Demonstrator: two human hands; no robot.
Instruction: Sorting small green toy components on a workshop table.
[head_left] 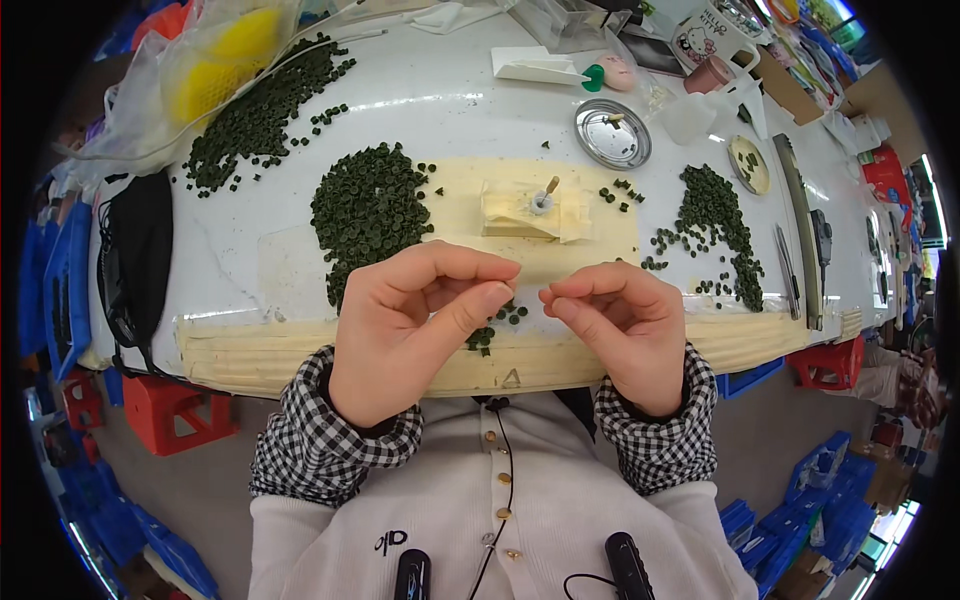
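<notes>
My left hand (425,320) is raised over the table's front edge, thumb and forefinger pinched together. Across a narrow gap, my right hand (625,330) makes a similar pinch. Anything between either pair of fingertips is too small to make out. Below and between the hands lie a few small dark green cap-like parts (510,314), partly hidden by my left fingers. Just beyond them is a block wrapped in cream tape (515,210), with a thin brass-coloured pin (551,186) standing in a pale round socket. A large heap of green parts (368,205) sits beyond my left hand.
More green parts are heaped at the back left (265,112) and right (715,205). A round metal lid (612,134) lies behind the block. Tweezers (787,270) and a long metal bar (800,230) lie far right. Cream tape (270,350) covers the front edge.
</notes>
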